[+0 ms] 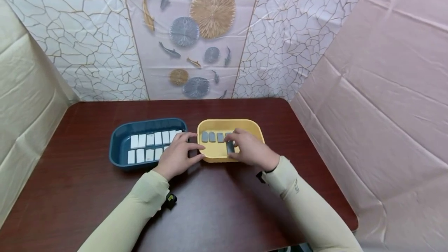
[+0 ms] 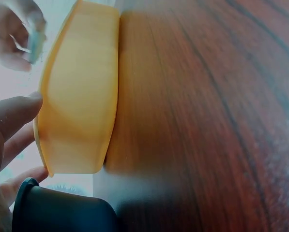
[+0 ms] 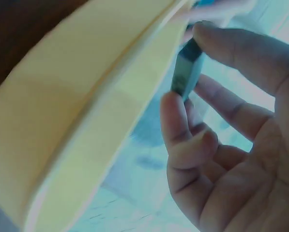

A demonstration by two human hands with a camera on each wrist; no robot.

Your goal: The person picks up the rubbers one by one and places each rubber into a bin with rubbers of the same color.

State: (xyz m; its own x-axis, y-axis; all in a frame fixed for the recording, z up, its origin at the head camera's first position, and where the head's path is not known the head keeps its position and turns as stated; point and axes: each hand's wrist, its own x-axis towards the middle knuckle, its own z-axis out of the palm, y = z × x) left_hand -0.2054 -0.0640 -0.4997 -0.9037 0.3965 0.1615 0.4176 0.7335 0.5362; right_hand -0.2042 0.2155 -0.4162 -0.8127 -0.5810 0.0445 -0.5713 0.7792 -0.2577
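Note:
A yellow tray (image 1: 217, 160) stands on the table with a row of small grey tiles (image 1: 212, 137) lying along its far side. Above its floor my right hand (image 1: 252, 149) pinches a grey-green rectangular tile (image 3: 186, 70) between thumb and fingertips. My left hand (image 1: 180, 154) touches the left end of the yellow tray's rim with spread, fairly straight fingers. Beside it on the left is a dark blue tray (image 1: 119, 158) holding two rows of white tiles (image 1: 140, 155). The left hand hides this tray's right end. The right hand covers part of the yellow tray.
Both trays rest on a dark red-brown wooden table (image 1: 210, 209). Patterned cloth (image 1: 105, 49) hangs behind the table, with plain cloth (image 1: 378, 100) along the right side. The two trays stand close together.

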